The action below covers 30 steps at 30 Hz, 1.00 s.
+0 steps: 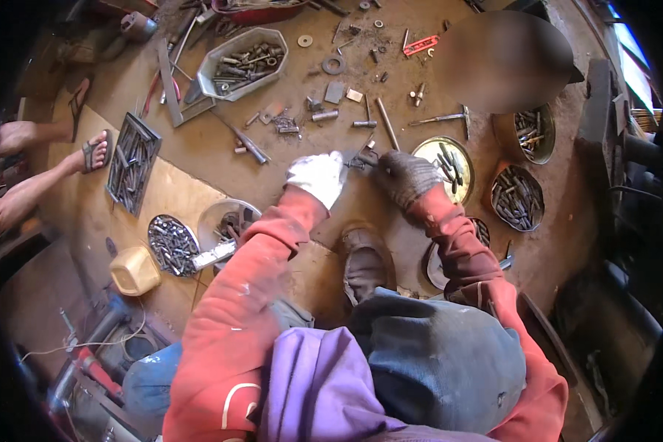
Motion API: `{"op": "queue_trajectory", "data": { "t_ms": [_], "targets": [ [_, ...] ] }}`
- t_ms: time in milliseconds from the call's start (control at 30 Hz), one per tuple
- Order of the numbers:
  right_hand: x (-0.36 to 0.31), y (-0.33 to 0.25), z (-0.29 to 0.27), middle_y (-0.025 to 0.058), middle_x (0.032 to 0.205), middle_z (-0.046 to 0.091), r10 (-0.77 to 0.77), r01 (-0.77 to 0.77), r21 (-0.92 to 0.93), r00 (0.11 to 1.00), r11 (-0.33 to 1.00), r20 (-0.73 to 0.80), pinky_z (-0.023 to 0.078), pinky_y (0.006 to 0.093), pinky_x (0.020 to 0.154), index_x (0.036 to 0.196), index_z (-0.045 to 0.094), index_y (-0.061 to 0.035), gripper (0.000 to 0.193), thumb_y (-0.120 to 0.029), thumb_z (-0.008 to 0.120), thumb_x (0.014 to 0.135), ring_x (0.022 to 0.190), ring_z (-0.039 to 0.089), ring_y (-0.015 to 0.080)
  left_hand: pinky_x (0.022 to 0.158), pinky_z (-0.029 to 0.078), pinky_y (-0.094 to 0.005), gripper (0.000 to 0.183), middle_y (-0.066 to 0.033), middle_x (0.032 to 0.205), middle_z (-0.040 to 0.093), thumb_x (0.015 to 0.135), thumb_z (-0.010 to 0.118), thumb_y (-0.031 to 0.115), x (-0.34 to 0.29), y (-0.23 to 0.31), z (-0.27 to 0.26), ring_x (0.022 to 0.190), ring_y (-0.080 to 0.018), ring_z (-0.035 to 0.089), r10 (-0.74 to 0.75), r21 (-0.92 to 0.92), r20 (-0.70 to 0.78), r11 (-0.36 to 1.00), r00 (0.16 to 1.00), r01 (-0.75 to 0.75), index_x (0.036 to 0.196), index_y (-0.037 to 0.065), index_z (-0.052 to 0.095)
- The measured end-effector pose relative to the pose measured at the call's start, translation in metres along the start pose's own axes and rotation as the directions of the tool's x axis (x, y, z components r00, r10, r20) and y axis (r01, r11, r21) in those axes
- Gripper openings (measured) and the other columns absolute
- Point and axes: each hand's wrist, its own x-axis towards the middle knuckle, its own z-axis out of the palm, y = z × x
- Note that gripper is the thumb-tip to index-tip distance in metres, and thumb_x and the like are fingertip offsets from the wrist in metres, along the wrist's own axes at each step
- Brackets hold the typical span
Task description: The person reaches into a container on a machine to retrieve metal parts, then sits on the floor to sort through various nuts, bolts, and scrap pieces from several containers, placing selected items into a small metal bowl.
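Note:
My left hand (317, 180), in a white glove, is closed at the fingertips, at one end of a small dark metal part (360, 159). Across from it my right hand (407, 180), in a dark grey knitted glove, is curled closed at the part's other end. The part spans the gap between both hands, low over the brown floor; its exact kind is too small to tell. Just beyond it lie a metal rod (387, 124) and short metal cylinders (325, 116). Right of my right hand sits a round, yellowish tin (460, 193) with several dark pins inside.
A pale tub of bolts (208, 72) stands far left. Tins of metal pieces (497, 193) sit at right. A hammer (440, 118) lies far right. At left are a tray of rods (155, 147), a yellow container (135, 271) and another person's feet (96, 151).

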Motion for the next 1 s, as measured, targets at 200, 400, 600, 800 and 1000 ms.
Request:
{"op": "queue_trajectory", "data": {
  "t_ms": [200,400,600,800,1000],
  "targets": [
    [-0.021,0.023,0.029,0.0054,0.079,0.065,0.228,-0.422,0.900,0.892,0.111,0.390,0.049,0.0282,0.064,0.107,0.067,-0.0013,0.030,-0.029,0.067,0.096,0.070,0.060,0.0134,0.081,0.053,-0.0512,0.027,-0.0216,0.092,0.070,0.091,0.059,0.030,0.008,0.002,0.000,0.090,-0.0414,0.067,-0.140,-0.036,0.040,0.989,0.989,0.141,0.101,0.005,0.064],
    [-0.017,0.018,0.061,0.0034,0.081,0.065,0.332,-0.195,0.935,0.939,0.296,0.091,0.049,0.0260,0.063,0.109,0.067,-0.0018,0.026,-0.022,0.071,0.093,0.069,0.059,0.0109,0.086,0.053,-0.0476,0.031,-0.0227,0.099,0.071,0.083,0.066,0.028,0.030,0.006,-0.021,0.095,-0.0420,0.068,-0.161,-0.037,0.143,0.985,0.977,0.167,0.103,0.003,0.067],
    [0.018,-0.003,0.044,0.0003,0.077,0.065,0.380,-0.182,0.898,0.925,0.400,0.019,0.047,0.0251,0.058,0.098,0.069,-0.0034,0.022,-0.023,0.074,0.092,0.064,0.056,0.0076,0.083,0.054,-0.0475,0.026,-0.0218,0.094,0.071,0.084,0.063,0.022,0.010,-0.009,-0.030,0.092,-0.0413,0.068,0.110,-0.011,0.241,0.994,0.964,-0.111,0.100,0.003,0.069],
    [0.100,-0.049,-0.016,0.0080,0.083,0.071,-0.010,0.133,0.598,0.979,0.790,-0.205,0.054,0.0317,0.070,0.101,0.070,0.0012,0.032,-0.029,0.075,0.091,0.075,0.064,0.0136,0.086,0.057,-0.0442,0.028,-0.0171,0.110,0.074,0.084,0.065,0.013,0.023,0.010,-0.008,0.101,-0.0313,0.072,0.141,0.184,0.461,0.951,0.876,-0.249,0.110,0.008,0.074],
    [0.141,-0.093,-0.063,0.0135,0.091,0.072,-0.241,0.485,0.343,0.794,0.804,-0.558,0.055,0.0354,0.073,0.109,0.068,-0.0033,0.038,-0.035,0.076,0.090,0.078,0.067,0.0178,0.072,0.058,-0.0456,0.019,-0.0147,0.091,0.075,0.088,0.060,0.018,0.001,-0.011,-0.030,0.083,-0.0334,0.074,0.306,0.172,0.329,0.911,0.893,-0.376,0.099,0.009,0.072]
  ]
}}
